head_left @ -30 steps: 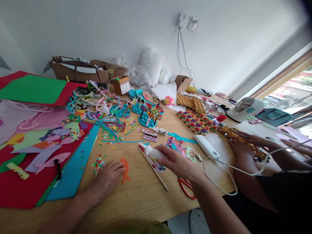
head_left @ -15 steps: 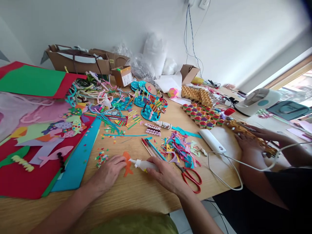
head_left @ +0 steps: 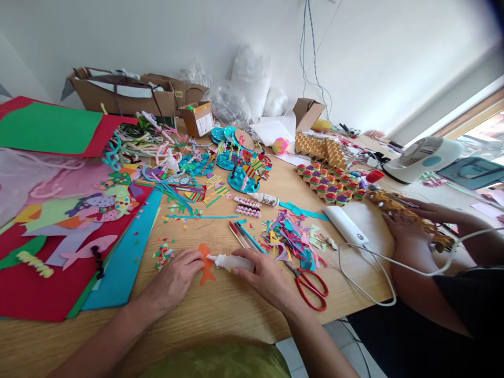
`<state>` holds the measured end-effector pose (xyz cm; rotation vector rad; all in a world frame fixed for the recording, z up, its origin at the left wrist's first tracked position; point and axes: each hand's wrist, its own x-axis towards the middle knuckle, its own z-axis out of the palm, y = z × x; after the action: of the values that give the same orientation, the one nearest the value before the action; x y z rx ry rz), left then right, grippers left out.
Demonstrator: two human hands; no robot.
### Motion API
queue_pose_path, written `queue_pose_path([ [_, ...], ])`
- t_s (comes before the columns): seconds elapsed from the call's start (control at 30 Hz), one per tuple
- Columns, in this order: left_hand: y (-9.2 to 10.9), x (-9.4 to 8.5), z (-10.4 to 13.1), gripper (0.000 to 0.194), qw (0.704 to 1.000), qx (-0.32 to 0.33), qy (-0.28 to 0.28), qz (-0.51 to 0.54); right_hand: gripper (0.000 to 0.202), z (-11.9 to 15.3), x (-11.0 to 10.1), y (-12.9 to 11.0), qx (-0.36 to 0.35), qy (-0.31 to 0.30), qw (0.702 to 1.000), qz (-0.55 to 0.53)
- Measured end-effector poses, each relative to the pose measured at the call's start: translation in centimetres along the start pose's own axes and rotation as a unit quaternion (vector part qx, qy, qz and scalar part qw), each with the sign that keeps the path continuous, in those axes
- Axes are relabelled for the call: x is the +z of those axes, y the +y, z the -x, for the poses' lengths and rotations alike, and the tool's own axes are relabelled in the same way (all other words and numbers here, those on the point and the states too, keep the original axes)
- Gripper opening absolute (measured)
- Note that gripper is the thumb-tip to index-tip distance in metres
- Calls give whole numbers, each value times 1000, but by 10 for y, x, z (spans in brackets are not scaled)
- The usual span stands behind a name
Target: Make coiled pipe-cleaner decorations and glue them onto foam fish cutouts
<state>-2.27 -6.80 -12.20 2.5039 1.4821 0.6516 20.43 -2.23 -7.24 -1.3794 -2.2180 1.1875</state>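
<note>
An orange fish cut-out (head_left: 207, 273) lies on the wooden table in front of me. My left hand (head_left: 179, 275) is closed at its left edge, fingertips bent together and holding it there. My right hand (head_left: 265, 278) is wrapped round a white glue bottle (head_left: 233, 262), tipped nearly level. The nozzle points left and reaches the fish's right side; whether glue is coming out I cannot tell. Left of the fish sits a small pile of coloured paper bits (head_left: 163, 255). Red-handled scissors (head_left: 312, 289) lie just right of my right hand, beside a heap of paper scraps (head_left: 289, 236).
Coloured sheets (head_left: 47, 286) with fish cut-outs cover the left side. Several pencils (head_left: 246, 239) and a second glue bottle (head_left: 265, 199) lie ahead. A white power bank (head_left: 346, 226) with a looping cable is at right, near another person's hands (head_left: 407, 228) on a cardboard egg tray (head_left: 388, 205).
My right hand has tilted the glue bottle slightly flatter, and its nozzle has shifted a little over the fish. My left hand stays in place. The view has turned slightly.
</note>
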Motion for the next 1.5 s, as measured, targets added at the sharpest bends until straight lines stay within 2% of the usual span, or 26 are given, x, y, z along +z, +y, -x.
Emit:
queue_pose_path([
  [0.23, 1, 1, 0, 36, 1000, -9, -23, 3, 23, 1, -3, -5, 12, -4, 999, 43],
  [0.47, 4, -2, -1, 37, 1000, -8, -10, 0, 21, -15, 1, -5, 21, 34, 997, 67],
  [0.6, 4, -2, -1, 34, 1000, -7, 0, 7, 20, -14, 2, 1, -5, 13, 998, 53],
  [0.7, 5, -4, -1, 35, 1000, -4, -6, 3, 27, -10, 1, 3, -4, 3, 997, 71],
  [0.93, 8, -10, -4, 33, 999, 9, -35, -19, 19, -6, -3, -3, -13, -22, 997, 78],
  [1.1, 10, -11, -5, 31, 999, 3, -50, -19, 23, -13, -2, -5, 1, -13, 995, 101],
  [1.27, 9, -10, -3, 30, 997, -7, -70, -18, 23, -13, -1, -1, -30, -20, 995, 98],
  [1.37, 8, -8, -1, 30, 997, -12, -66, -22, 32, -9, -1, 2, -30, -16, 994, 101],
  [1.5, 8, -8, -1, 29, 998, -14, -58, -23, 20, -9, 1, 1, -32, -22, 994, 104],
])
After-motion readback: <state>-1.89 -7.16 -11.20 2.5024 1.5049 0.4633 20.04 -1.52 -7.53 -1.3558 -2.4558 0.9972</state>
